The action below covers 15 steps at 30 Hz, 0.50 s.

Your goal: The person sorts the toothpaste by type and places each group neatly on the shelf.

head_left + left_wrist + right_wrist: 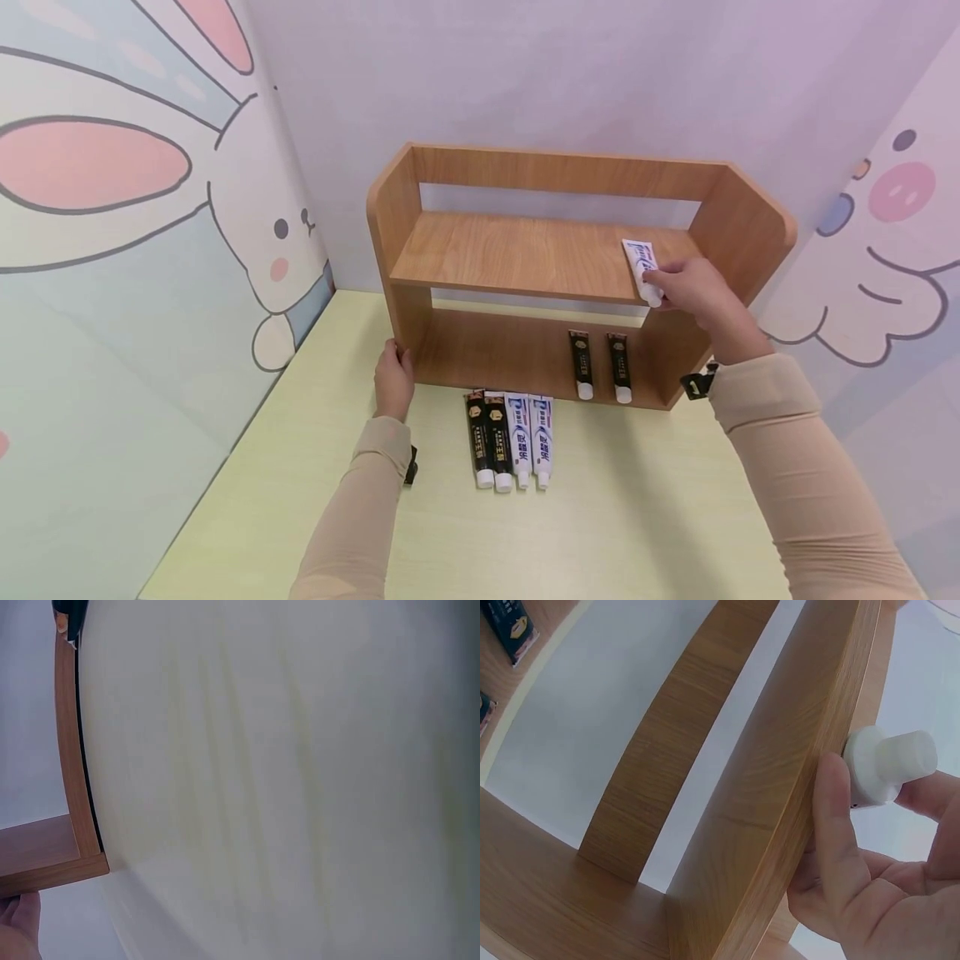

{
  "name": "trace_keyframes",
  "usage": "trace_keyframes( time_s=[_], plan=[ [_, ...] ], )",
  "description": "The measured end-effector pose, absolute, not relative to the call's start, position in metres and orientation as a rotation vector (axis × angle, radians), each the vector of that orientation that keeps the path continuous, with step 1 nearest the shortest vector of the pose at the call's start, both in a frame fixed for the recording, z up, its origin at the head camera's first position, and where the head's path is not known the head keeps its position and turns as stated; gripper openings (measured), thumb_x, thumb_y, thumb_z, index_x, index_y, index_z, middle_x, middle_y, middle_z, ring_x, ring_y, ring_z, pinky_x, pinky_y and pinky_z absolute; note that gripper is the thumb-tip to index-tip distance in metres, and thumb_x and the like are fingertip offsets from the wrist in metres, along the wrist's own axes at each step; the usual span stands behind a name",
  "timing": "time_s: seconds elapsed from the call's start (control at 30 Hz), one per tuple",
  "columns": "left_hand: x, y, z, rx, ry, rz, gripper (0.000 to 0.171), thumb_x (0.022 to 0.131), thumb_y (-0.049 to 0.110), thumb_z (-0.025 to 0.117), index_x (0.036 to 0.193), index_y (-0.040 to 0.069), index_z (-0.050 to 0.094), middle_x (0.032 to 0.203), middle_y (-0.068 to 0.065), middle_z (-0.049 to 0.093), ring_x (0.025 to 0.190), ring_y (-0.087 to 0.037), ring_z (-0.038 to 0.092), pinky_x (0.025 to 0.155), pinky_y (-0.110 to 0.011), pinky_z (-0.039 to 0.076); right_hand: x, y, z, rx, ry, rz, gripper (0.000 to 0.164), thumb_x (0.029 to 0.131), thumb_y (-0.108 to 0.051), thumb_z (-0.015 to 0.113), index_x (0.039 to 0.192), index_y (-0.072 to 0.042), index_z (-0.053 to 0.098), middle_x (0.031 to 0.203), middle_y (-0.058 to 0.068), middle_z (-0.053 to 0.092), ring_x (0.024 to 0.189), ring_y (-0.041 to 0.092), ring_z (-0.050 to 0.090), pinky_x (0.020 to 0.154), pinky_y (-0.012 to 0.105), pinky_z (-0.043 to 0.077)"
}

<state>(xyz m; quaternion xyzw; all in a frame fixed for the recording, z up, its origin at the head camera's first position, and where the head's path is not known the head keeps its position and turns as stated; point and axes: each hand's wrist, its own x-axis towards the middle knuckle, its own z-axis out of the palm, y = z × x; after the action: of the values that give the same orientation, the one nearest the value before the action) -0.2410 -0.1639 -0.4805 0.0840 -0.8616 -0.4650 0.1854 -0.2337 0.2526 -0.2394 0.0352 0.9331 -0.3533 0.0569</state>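
At the front right of the upper board of a wooden two-tier shelf (pixel 510 250), my right hand (pixel 697 292) pinches a white toothpaste tube (pixel 639 260) near its cap. The tube lies on the board with its cap toward me; the right wrist view shows that white cap (pixel 909 757) jutting past the board's edge, between thumb and fingers. Low on the shelf's left side panel (pixel 405 310), my left hand (pixel 393 385) grips the front edge. Only part of this hand (pixel 21 930) appears in the left wrist view, against the wood.
Two black toothpaste tubes (pixel 581 364) lie apart on the lower board, toward the right. On the yellowish table (pixel 585 533), before the shelf, two black tubes (pixel 498 442) and two white tubes (pixel 541 437) lie side by side. Walls with cartoon animals stand left and right.
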Motion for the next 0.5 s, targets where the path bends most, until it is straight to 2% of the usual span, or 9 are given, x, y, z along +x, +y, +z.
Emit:
trace_keyframes(
  time_s=[0.33,0.5],
  plan=[
    [-0.2414,-0.1635,-0.4821,0.249,-2.431,-1.323,0.027,0.103,0.013,0.05,0.126,0.0,0.047,0.119,-0.021,0.056,0.107,-0.035,0.058,0.088,-0.05,0.049,-0.231,0.2546,-0.2393,0.111,2.826,-1.067,0.062,0.098,-0.046,0.052,0.13,0.007,0.054,0.111,0.021,0.053,0.094,0.033,0.052,0.074,0.039,0.042],
    [-0.2412,-0.1637,-0.482,0.254,-2.421,-1.339,0.027,0.103,0.013,0.05,0.127,0.001,0.047,0.121,-0.021,0.056,0.108,-0.035,0.057,0.089,-0.05,0.049,-0.2275,0.257,-0.2408,0.11,2.795,-1.131,0.072,0.097,-0.052,0.048,0.14,0.006,0.046,0.122,0.023,0.048,0.101,0.034,0.049,0.081,0.041,0.041]
  ],
)
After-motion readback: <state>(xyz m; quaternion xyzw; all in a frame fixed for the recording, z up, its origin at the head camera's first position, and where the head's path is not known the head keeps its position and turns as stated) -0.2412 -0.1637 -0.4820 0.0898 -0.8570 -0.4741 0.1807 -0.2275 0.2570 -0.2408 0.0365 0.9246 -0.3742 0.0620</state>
